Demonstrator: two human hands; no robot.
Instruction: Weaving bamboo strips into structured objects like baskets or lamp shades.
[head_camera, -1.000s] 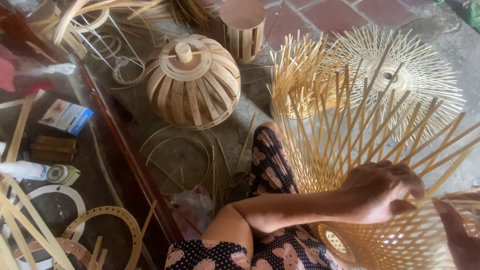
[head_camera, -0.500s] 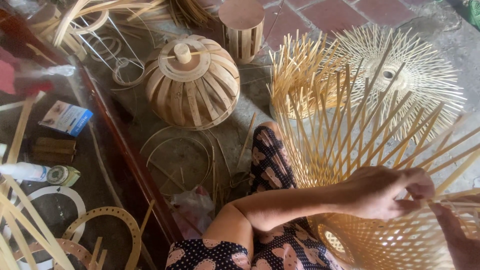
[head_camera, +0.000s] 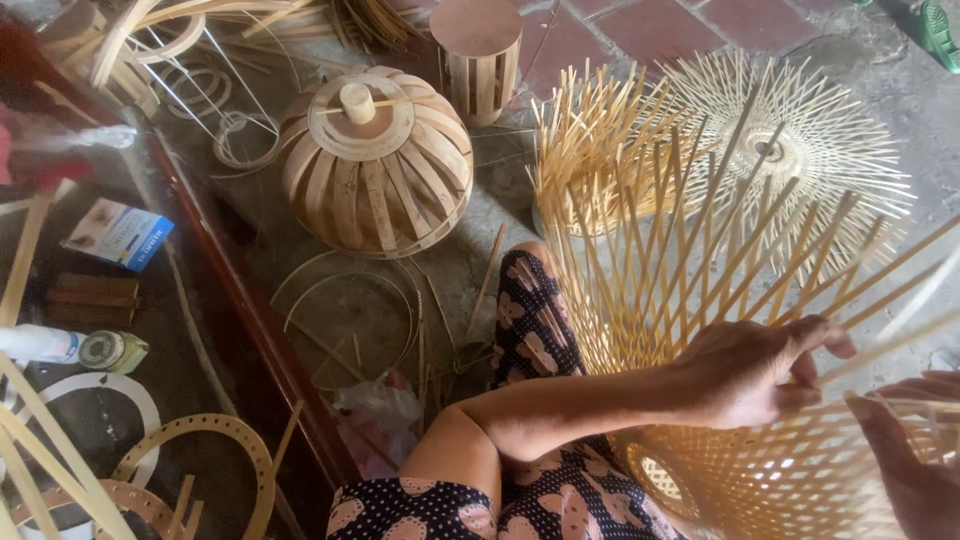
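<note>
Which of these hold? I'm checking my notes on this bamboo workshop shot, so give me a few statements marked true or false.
1. The left hand grips strips of the half-woven basket. True.
2. The domed lampshade lies on the person's lap. False: it sits on the floor, beyond the knee.
3. The right hand touches the basket at the frame's right edge. True.
4. The small cylinder frame stands right of the spiky shade. False: it stands to its left.
5. A blue box lies at left. True.
</note>
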